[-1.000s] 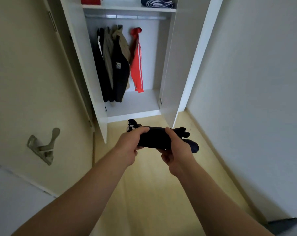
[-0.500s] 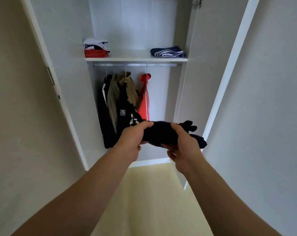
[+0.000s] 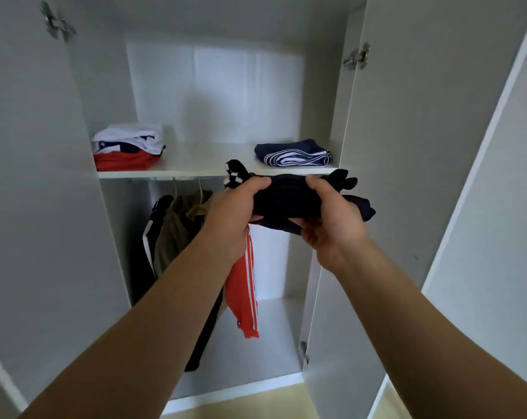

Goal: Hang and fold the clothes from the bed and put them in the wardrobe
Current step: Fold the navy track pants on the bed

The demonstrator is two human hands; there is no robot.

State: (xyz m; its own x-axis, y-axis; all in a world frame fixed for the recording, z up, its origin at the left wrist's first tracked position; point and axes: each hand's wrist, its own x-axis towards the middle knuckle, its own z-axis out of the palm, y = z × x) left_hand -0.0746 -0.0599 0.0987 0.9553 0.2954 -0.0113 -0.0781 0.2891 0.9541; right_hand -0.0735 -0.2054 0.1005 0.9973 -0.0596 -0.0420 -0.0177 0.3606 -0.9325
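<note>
both hands hold a folded bundle of dark navy cloth with a white-striped black cuff between them, level with the front edge of the white wardrobe shelf. the left hand grips the bundle's left end, thumb on top and fingers curled beneath. the right hand grips the right end the same way, thumb over the top and fingers wrapped under. the striped cuff sticks up just beyond the left thumb, and loose dark ends poke out past the right hand. on the shelf, beyond and well to the left of the left hand, lies a folded pile of white, navy and red garments. just beyond the right hand lies a folded navy garment with white stripes. below the hands, under the shelf, hang a black jacket with a white stripe, an olive jacket and a red track jacket with white stripes, the left forearm crossing in front of the red one. to the right of the right hand stands the open white wardrobe door, its metal hinge high above.
</note>
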